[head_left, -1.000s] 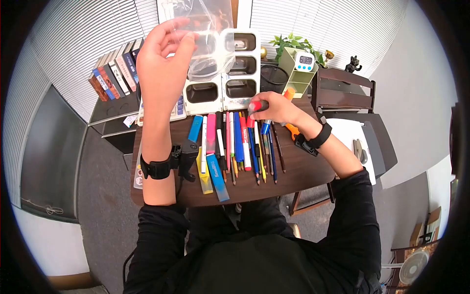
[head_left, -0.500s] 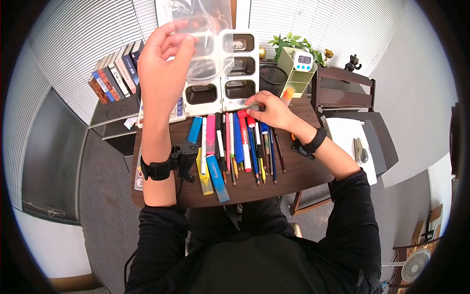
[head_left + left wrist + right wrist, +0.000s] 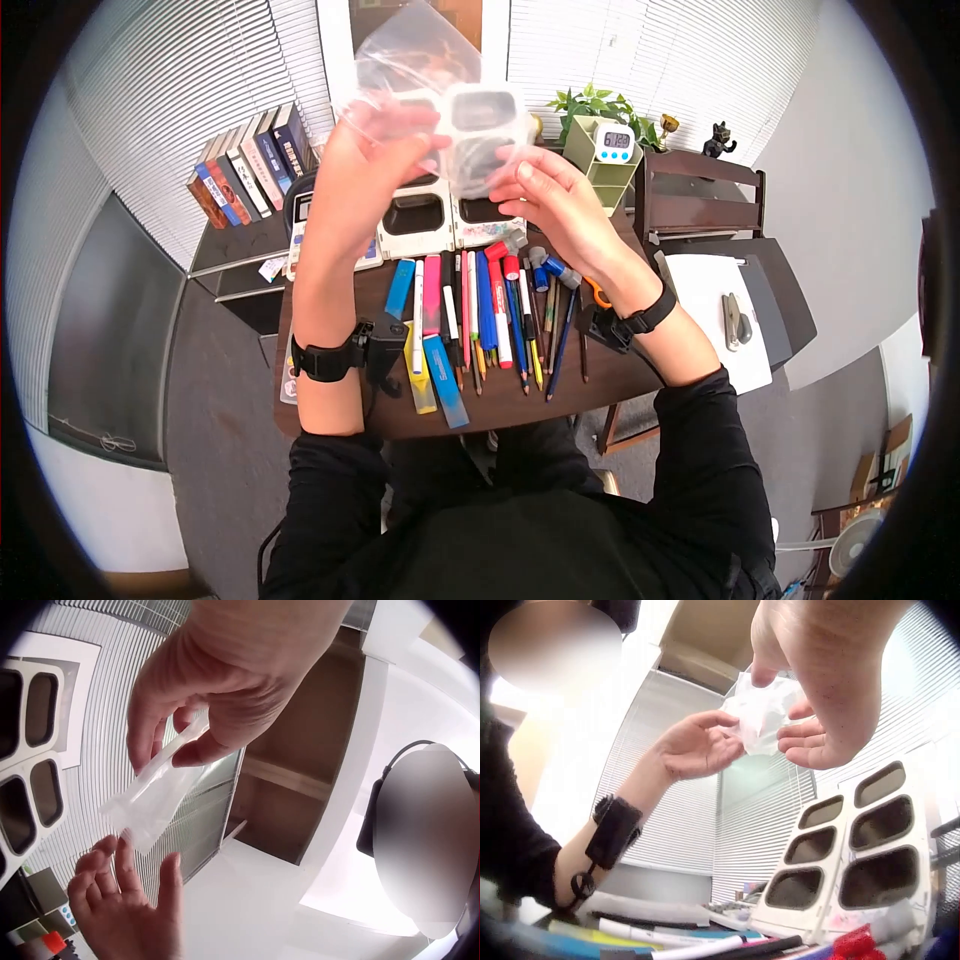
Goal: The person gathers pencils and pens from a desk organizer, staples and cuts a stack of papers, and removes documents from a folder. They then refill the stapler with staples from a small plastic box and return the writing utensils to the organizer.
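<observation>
Head view: our left hand (image 3: 360, 185) pinched the clear bag (image 3: 420, 60), our right hand (image 3: 568, 208) unclenched at its right; we figured light, floppy, edge-grip best.

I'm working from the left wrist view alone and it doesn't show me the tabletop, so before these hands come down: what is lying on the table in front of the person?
Observer: In the head view, markers, pencils and highlighters lie side by side on the dark table.

Operator: Does anything there come close to the table's near edge?

Observer: Yes, the lower blue highlighter lies slanted, its end close to that edge, just right of the yellow highlighter. I'd keep the hands clear of it.
</observation>
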Demonstrator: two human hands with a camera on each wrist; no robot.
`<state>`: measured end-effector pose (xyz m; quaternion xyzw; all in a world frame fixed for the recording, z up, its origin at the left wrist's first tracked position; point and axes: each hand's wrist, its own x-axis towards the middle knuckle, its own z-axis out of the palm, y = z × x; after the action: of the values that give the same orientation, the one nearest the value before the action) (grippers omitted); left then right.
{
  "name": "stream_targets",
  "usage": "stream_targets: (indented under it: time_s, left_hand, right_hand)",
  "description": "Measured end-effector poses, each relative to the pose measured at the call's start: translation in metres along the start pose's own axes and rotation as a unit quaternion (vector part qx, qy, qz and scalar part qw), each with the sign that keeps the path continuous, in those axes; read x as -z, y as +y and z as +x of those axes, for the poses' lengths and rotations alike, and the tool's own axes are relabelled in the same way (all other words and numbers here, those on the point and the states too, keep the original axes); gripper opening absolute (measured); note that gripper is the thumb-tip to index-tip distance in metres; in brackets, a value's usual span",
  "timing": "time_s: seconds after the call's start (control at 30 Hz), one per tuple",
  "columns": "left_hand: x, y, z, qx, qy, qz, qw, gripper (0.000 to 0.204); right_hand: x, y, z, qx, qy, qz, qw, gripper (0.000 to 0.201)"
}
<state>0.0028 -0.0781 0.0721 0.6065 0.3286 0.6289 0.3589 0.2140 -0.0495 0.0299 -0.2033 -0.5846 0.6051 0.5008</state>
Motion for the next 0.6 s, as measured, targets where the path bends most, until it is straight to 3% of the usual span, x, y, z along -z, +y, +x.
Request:
stream_targets:
  time_s: [0.1, 0.2, 0.37, 0.47, 0.53, 0.6]
  left_hand:
    - [-0.002, 0.0, 0.001, -0.001, -0.059, 0.033, 0.998, 0.025]
    - [-0.009, 0.007, -0.001, 0.01, 0.063, 0.043, 0.997, 0.019]
    - [0.005, 0.004, 0.001, 0.033, 0.025, 0.096, 0.995, 0.018]
    - [0.006, 0.001, 0.001, 0.031, 0.011, 0.109, 0.994, 0.017]
    - [0.012, 0.002, 0.001, 0.064, -0.06, 0.119, 0.989, 0.02]
    - [0.025, -0.013, 0.004, 0.027, -0.054, 0.153, 0.986, 0.024]
  right_hand:
    - [-0.002, -0.006, 0.004, 0.014, 0.025, -0.012, 1.0, 0.025]
    - [-0.001, -0.014, 0.001, 0.023, 0.04, -0.002, 0.999, 0.021]
    - [0.001, -0.02, -0.006, 0.02, 0.033, 0.007, 0.999, 0.024]
    - [0.0, -0.024, -0.007, 0.047, 0.003, 0.082, 0.996, 0.027]
    - [0.001, -0.024, -0.009, 0.048, -0.03, 0.15, 0.987, 0.025]
    - [0.001, -0.024, -0.008, 0.054, -0.035, 0.13, 0.989, 0.029]
